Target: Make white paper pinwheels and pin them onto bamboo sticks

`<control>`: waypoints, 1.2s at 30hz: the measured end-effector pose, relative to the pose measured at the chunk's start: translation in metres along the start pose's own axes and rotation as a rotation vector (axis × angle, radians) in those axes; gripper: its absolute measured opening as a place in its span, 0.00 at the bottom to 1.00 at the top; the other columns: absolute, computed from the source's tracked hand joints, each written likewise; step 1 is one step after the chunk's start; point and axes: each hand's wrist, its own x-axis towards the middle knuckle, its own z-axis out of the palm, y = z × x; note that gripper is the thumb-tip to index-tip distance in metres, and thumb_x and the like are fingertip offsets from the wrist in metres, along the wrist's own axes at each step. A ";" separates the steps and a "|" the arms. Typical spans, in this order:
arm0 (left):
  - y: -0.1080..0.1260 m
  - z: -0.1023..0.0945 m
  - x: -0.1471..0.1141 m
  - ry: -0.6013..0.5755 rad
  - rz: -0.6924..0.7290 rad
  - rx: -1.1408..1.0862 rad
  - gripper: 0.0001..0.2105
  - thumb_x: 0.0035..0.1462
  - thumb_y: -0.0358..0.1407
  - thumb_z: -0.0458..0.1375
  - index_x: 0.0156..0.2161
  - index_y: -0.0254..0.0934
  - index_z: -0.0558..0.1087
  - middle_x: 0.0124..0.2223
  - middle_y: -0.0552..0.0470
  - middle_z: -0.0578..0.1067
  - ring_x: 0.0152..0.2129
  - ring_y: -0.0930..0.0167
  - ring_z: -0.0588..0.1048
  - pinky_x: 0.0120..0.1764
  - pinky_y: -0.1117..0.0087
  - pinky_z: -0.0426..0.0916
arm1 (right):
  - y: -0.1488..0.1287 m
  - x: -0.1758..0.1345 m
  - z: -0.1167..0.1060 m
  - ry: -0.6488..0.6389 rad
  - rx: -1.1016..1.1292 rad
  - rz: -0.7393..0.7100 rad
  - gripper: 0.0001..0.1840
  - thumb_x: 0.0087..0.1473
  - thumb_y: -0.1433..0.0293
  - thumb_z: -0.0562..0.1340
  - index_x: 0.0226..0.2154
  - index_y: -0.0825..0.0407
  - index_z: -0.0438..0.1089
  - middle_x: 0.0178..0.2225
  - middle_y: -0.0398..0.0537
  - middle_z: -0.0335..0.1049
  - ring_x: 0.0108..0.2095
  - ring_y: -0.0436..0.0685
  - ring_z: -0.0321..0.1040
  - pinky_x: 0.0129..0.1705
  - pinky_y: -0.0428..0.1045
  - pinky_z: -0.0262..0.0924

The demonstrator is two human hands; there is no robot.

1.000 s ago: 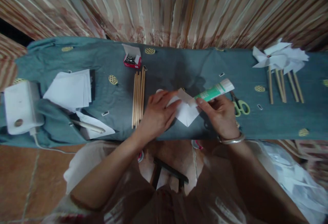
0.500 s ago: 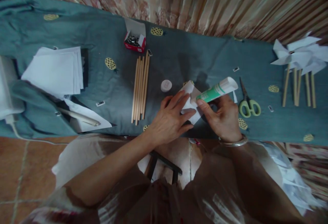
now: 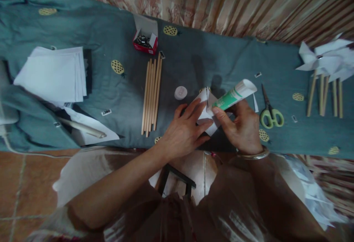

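Glue stick, green label lettering illegible

Tablecloth: teal-grey, printed with yellow pineapples, rumpled at the left.
Curtain: pleated, beige and brown, reddish patterning low down, hanging beyond the tablecloth.
Floor tiles: orange-brown, pale grout.
Frame: dark, angular, below the cloth's near edge.
Light: dim, shadows soft.

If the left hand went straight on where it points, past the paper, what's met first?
Probably the right hand, at its thumb, which grips the green glue stick; depth is unclear.
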 end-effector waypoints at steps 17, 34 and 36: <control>0.000 -0.001 -0.001 0.005 -0.003 0.012 0.18 0.60 0.42 0.60 0.53 0.41 0.72 0.65 0.37 0.63 0.65 0.49 0.56 0.58 0.41 0.55 | -0.003 -0.004 -0.002 -0.054 -0.029 -0.083 0.18 0.58 0.50 0.59 0.36 0.48 0.68 0.30 0.49 0.75 0.29 0.60 0.72 0.33 0.53 0.64; 0.000 -0.001 -0.001 0.003 -0.008 -0.002 0.18 0.59 0.42 0.60 0.54 0.41 0.72 0.66 0.37 0.62 0.65 0.49 0.55 0.60 0.40 0.52 | 0.002 0.003 -0.002 -0.024 -0.007 -0.023 0.19 0.57 0.51 0.60 0.40 0.48 0.70 0.32 0.50 0.76 0.31 0.61 0.73 0.33 0.54 0.64; 0.000 -0.001 -0.001 0.004 -0.006 0.001 0.19 0.60 0.42 0.60 0.54 0.41 0.72 0.66 0.36 0.62 0.65 0.49 0.55 0.60 0.39 0.52 | 0.001 0.003 -0.001 -0.032 0.000 -0.027 0.18 0.58 0.51 0.60 0.40 0.48 0.69 0.32 0.50 0.76 0.31 0.61 0.73 0.33 0.54 0.64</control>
